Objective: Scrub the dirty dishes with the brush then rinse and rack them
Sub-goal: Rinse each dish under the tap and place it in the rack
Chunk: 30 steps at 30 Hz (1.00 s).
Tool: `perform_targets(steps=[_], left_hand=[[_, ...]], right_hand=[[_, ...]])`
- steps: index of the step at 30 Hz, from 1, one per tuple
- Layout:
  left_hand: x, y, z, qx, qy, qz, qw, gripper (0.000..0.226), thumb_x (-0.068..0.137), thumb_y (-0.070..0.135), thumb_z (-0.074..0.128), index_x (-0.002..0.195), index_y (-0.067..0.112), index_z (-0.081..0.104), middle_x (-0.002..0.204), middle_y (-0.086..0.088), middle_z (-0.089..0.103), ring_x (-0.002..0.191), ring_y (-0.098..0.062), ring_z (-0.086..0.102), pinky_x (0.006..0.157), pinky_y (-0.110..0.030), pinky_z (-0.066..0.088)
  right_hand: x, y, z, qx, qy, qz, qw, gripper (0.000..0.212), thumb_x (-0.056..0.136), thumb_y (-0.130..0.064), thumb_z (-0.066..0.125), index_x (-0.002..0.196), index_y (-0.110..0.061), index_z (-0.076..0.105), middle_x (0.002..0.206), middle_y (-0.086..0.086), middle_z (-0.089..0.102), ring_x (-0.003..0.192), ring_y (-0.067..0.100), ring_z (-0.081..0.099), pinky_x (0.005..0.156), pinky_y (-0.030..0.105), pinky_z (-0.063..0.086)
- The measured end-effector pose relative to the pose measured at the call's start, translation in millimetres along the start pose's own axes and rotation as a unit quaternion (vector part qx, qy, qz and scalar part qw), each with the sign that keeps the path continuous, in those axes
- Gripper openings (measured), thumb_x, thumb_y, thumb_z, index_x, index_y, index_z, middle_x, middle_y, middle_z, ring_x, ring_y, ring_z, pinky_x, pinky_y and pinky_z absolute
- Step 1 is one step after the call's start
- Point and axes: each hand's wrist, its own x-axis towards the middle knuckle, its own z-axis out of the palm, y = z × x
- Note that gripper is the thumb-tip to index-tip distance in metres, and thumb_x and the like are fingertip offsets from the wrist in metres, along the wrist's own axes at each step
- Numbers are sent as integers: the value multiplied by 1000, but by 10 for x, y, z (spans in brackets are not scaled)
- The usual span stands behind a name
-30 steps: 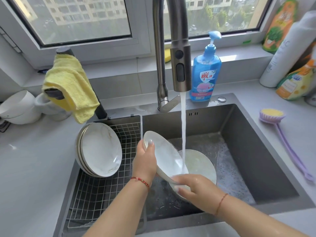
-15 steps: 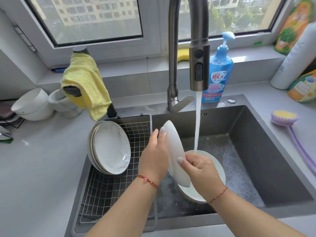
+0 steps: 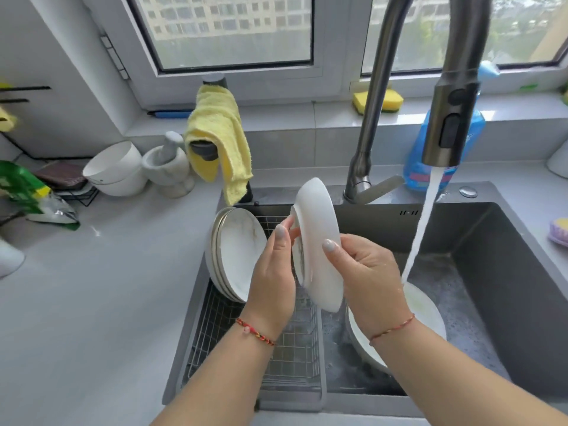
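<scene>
Gripping plate [image 3: 319, 241] on edge, both hands' fingers [image 3: 333, 250] curled | racked plates [image 3: 239, 256] left | faucet [image 3: 368, 118] behind

I see bare forearms with no sleeves, a red braided bracelet [image 3: 255, 331] on the left wrist, a thin red cord [image 3: 392, 329] on the right, pale polished nails.

Your right hand [image 3: 365, 272] and forearm cover the near left part of the plate [image 3: 427, 309] lying in the sink [image 3: 507, 272]. The faucet head [image 3: 448, 118] hides most of the blue soap bottle [image 3: 418, 161], so its label cannot be read. At the right edge, the brush [image 3: 559, 232] is cut off, only its head showing. The racked plates [image 3: 236, 253] overlap; their count is unclear.
</scene>
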Motion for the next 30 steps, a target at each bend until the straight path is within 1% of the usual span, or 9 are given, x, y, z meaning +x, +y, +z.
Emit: perform_targets(steps=[2, 4, 8, 13, 15, 17, 21, 25, 30], left_hand=[[15, -50, -180, 2, 21, -15, 1000, 71, 87, 58, 20, 147, 26, 41, 139, 13, 53, 107, 26, 49, 76, 8, 35], [33, -117, -324, 6, 53, -24, 998, 77, 84, 62, 21, 150, 25, 38, 148, 13, 44, 118, 20, 42, 85, 9, 29], [109, -268, -607, -2, 124, -16, 992, 79, 86, 68, 21, 151, 26, 35, 156, 12, 34, 138, 4, 30, 117, -22, 21], [333, -584, -919, -21, 113, -24, 993, 85, 82, 87, 28, 150, 37, 36, 153, 9, 41, 143, -13, 36, 118, -49, 29], [371, -637, -977, -27, 114, -35, 992, 88, 78, 91, 29, 150, 40, 35, 154, 12, 39, 144, -9, 34, 119, -47, 27], [362, -588, -1012, -30, 122, -37, 991, 92, 74, 93, 26, 151, 42, 29, 156, 20, 31, 144, 1, 28, 122, -39, 23], [282, -520, -1026, -33, 116, -21, 993, 49, 88, 73, 17, 133, 55, 26, 150, 25, 30, 136, 12, 31, 117, -22, 26], [284, -506, -1066, -44, 119, -21, 992, 38, 88, 66, 20, 123, 58, 33, 150, 23, 34, 140, 5, 31, 118, -24, 25], [299, -538, -1094, -70, 130, -35, 988, 63, 84, 64, 22, 143, 41, 28, 157, 12, 32, 144, -3, 29, 123, -35, 22]], right_hand=[[97, 45, 211, 38, -5, 17, 999, 47, 87, -31, 60, 75, 14, 54, 71, 24, 48, 65, 32, 42, 58, 35, 38], [174, 78, 383, 74, -3, 47, 996, 50, 84, -29, 60, 69, 16, 43, 65, 13, 36, 62, 21, 34, 58, 29, 30], [327, 219, 746, 105, -18, 104, 989, 45, 88, -19, 61, 66, 15, 40, 67, 7, 31, 64, 20, 28, 60, 29, 22], [487, 430, 1193, 47, -18, 130, 990, 45, 85, -25, 59, 68, 14, 44, 65, 5, 38, 63, 17, 33, 63, 28, 28], [518, 475, 1289, 6, -15, 133, 991, 47, 90, -20, 58, 52, -6, 33, 56, 2, 30, 57, 16, 28, 58, 28, 22], [536, 486, 1389, -40, -11, 132, 990, 50, 92, -18, 56, 52, -18, 26, 53, -3, 25, 54, 14, 23, 55, 30, 18], [542, 518, 1542, -97, -14, 124, 987, 49, 94, -20, 53, 52, -16, 27, 53, -2, 28, 52, 15, 26, 52, 31, 20], [535, 490, 1666, -120, -23, 123, 985, 52, 95, -21, 51, 51, -16, 25, 51, -2, 27, 50, 15, 25, 50, 31, 20], [573, 463, 1810, -137, -33, 151, 979, 53, 96, -25, 51, 49, -16, 27, 49, -1, 28, 48, 15, 26, 49, 30, 21]])
